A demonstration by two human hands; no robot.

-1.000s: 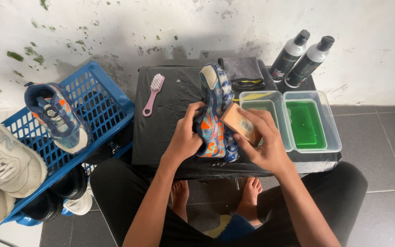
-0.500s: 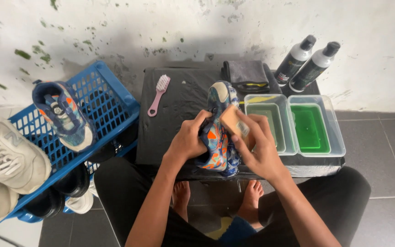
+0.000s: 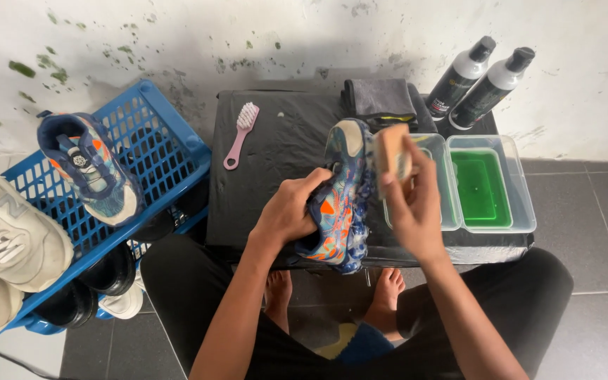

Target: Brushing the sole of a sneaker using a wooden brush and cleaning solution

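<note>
Your left hand is gripping the patterned sneaker at the table's front edge; your right hand is clasping a wooden brush, probably bristles-down. Keep steadying the shoe, scrubbing lightly.

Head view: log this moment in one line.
left hand: holds patterned shoe | right hand: wooden brush against shoe | green-liquid tub beside

Stained white wall; grey tiled floor

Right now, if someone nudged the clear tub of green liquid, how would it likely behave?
The clear tub is open-topped and holds green liquid, so a push would probably slosh it. It sits low and wide on the black table, so tipping seems unlikely. Probably heavy for its size.
</note>
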